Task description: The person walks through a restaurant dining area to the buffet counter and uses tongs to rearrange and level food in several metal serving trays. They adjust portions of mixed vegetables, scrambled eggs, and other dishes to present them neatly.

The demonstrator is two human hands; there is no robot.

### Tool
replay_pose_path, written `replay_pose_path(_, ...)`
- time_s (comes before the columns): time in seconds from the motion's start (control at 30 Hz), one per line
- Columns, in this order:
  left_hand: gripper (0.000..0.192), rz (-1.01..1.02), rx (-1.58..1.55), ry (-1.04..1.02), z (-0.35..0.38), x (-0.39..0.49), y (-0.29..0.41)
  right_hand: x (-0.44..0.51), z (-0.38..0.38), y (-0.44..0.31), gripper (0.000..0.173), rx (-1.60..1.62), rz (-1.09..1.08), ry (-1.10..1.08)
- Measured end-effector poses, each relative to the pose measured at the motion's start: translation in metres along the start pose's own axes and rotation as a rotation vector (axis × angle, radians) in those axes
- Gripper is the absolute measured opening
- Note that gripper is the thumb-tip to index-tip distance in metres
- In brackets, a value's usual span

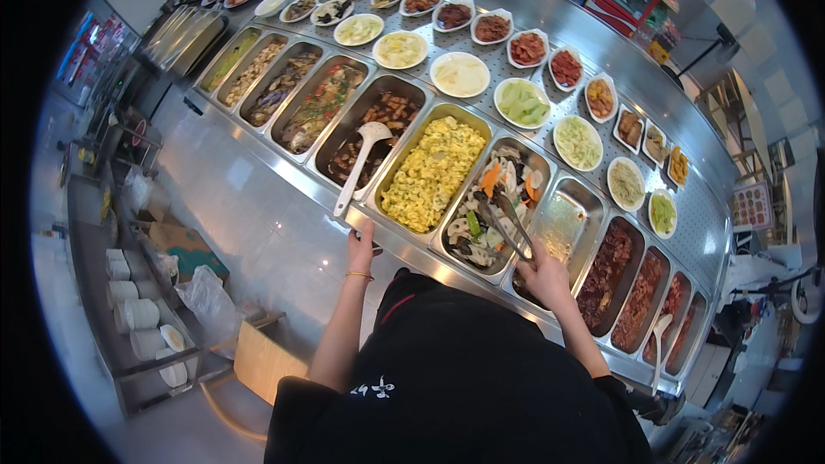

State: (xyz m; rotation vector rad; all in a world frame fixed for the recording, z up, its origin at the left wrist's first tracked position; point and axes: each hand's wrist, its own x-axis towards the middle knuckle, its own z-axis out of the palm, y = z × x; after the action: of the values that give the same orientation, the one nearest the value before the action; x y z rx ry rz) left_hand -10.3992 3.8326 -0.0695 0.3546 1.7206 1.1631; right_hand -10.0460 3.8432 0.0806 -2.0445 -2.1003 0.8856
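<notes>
My right hand (546, 276) grips a pair of metal tongs (504, 227). The tongs' tips rest in a steel pan (545, 174) of stir-fried lotus root (459, 230), black fungus and carrot slices. At the counter's front edge, my left hand (362, 249) is beside the steel rim (387, 227); its fingers are partly hidden, and whether they hold anything is unclear. Left of the vegetable pan is one of scrambled egg (433, 171). A white slotted ladle (358, 167) lies across the pan of dark braised meat (394, 109). To the right, an adjacent pan (575, 201) holds only some oily liquid.
Further right, pans of dark red meat (606, 270) run along the counter, with a white spoon (659, 341) over one. White plates of vegetables (460, 75) and meats (492, 27) line the perforated steel top (477, 45). Behind left are a wooden chair (267, 361) and stacked white bowls (140, 314).
</notes>
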Motion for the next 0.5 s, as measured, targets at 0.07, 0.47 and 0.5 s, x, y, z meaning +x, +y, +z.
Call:
replay_pose_path(0.07,0.081,-0.003,-0.002,0.031,0.002,-0.002,0.001,-0.003,0.016,0.004,0.063,-0.088,-0.04,-0.017)
replay_pose_path(0.47,0.084,0.035,0.014,0.03,0.004,-0.003,-0.003,-0.015,0.054,-0.001,0.084,0.004,-0.055,-0.143)
replay_pose_path(0.5,0.084,0.049,0.02,0.024,0.004,-0.003,-0.004,-0.015,0.055,-0.001,0.085,0.009,-0.073,-0.15)
